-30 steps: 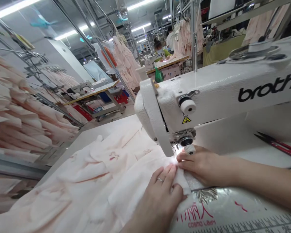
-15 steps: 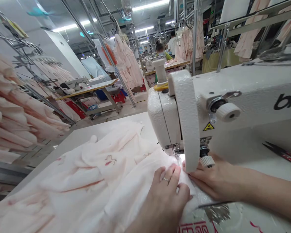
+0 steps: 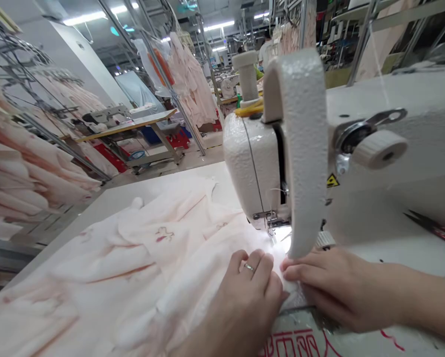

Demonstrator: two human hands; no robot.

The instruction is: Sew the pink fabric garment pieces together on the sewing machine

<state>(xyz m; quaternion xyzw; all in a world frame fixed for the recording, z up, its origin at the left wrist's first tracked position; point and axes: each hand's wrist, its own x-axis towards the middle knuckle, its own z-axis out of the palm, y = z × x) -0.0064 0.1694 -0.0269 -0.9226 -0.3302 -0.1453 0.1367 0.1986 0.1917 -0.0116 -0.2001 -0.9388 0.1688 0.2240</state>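
Note:
A pale pink garment (image 3: 181, 248) with small embroidered motifs lies in loose folds across the sewing table, one part running under the sewing machine's needle area (image 3: 271, 228). My left hand (image 3: 250, 285), a ring on one finger, has its curled fingers closed on the cloth just in front of the presser foot. Close beside it, my right hand (image 3: 337, 282) pinches the cloth edge with thumb and fingers together, below the machine's white curved guard (image 3: 304, 148). The white sewing machine (image 3: 252, 168) shines its lamp onto the stitching spot. Both sets of fingertips are partly hidden against the fabric.
Thread snips (image 3: 436, 229) with red handles lie right of the machine head. Pink garments (image 3: 25, 173) hang on a rail at left, with more on racks behind. Another sewing table (image 3: 133, 131) stands beyond the aisle. Red lettering (image 3: 293, 343) marks the front of the table.
The view has come nearer and shifted, so the machine head looks larger. My right hand has moved back toward me, out from behind the guard. My left hand stays on the cloth.

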